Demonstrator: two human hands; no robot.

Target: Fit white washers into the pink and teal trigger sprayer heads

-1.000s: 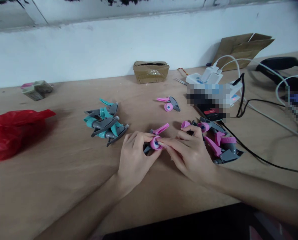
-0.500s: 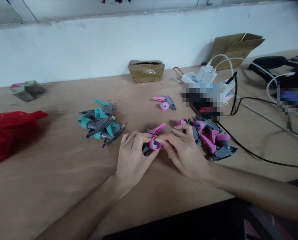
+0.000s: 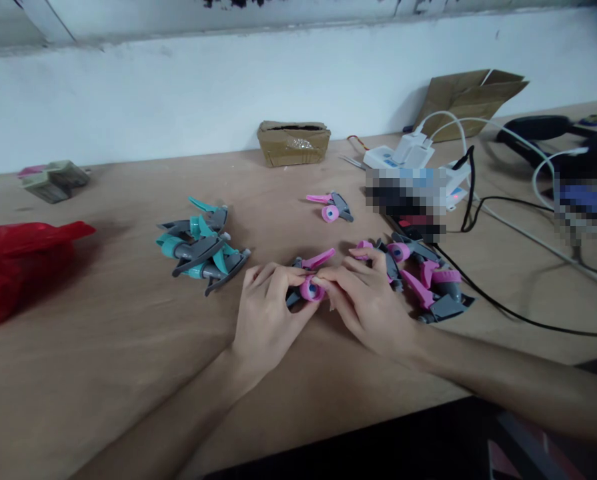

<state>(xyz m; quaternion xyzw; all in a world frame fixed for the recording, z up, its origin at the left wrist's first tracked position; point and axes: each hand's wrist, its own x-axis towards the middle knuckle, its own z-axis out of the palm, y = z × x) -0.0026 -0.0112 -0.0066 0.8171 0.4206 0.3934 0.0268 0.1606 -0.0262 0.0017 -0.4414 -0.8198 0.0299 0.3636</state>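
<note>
Between my hands is a pink and grey trigger spray head (image 3: 311, 289), its pink collar facing me and its pink lever pointing up to the right. My left hand (image 3: 268, 310) is closed around its left side. With thumb and fingertips my right hand (image 3: 371, 303) grips the collar's right edge. Much of the grey body is hidden by the fingers. Several more pink and grey spray heads (image 3: 445, 303) lie just right of my right hand. One single pink spray head (image 3: 331, 207) lies farther back. A pile of teal and grey spray heads (image 3: 201, 247) sits to the left.
A small cardboard box (image 3: 294, 145) stands near the wall. At the left lies a red plastic bag (image 3: 23, 267), with a greenish block (image 3: 55, 181) behind it. A power strip (image 3: 378, 157) with chargers, cables and a folded cardboard piece (image 3: 463, 107) occupy the back right.
The held spray head has shifted very slightly right and down, its lever tilting a little lower. Both hands keep nearly the same grip; the piles are unchanged.
</note>
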